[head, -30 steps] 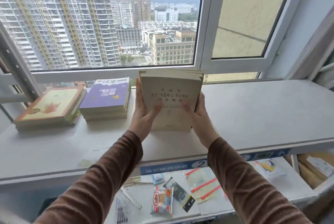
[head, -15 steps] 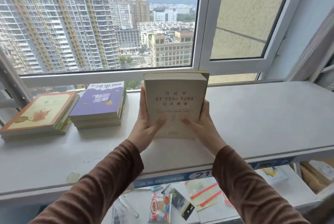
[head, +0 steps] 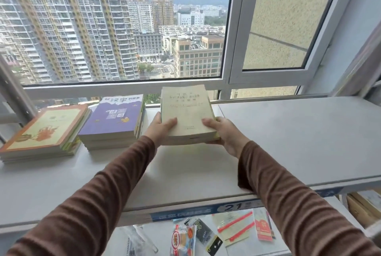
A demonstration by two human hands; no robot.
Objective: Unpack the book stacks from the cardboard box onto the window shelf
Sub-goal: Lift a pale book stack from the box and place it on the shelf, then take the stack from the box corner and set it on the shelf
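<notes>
A cream-covered book stack (head: 186,111) lies nearly flat just over the grey window shelf (head: 288,136), close to the window frame. My left hand (head: 159,128) grips its left near corner and my right hand (head: 225,133) grips its right near corner, thumbs on the cover. To its left a purple-covered book stack (head: 112,121) rests on the shelf, and further left lies a stack with an orange-bordered cover (head: 44,132). A corner of the cardboard box (head: 362,208) shows at the lower right.
The window frame (head: 127,88) runs right behind the stacks. Below the shelf edge, a lower surface (head: 162,233) holds snack packets (head: 182,239) and plastic bags with red strips (head: 235,227). The shelf's right half is bare grey board.
The cream stack went from upright, facing me, to tilted down nearly flat and further back toward the window. Both hands moved forward with it.
</notes>
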